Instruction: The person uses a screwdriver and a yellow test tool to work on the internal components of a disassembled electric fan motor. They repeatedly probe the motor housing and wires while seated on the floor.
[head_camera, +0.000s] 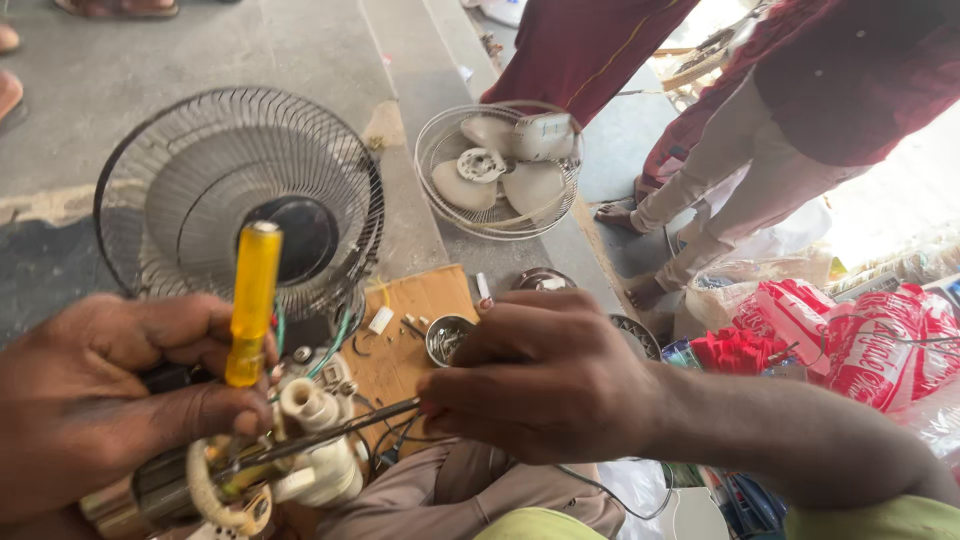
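Observation:
My left hand (90, 390) grips a fan motor assembly (250, 465) with white plastic parts and wires, and a yellow-handled screwdriver (251, 300) stands up between its thumb and fingers. My right hand (540, 380) is closed around a thin dark metal rod or tool (340, 428) that reaches left into the motor. Both hands hover over my lap, close together.
A dark wire fan guard (240, 200) lies on the concrete floor behind the hands. A white fan with pale blades (500, 170) sits farther back. A wooden board (410, 320) holds a small metal bowl of screws (447, 338). Red plastic bags (850, 340) lie right. People stand at upper right.

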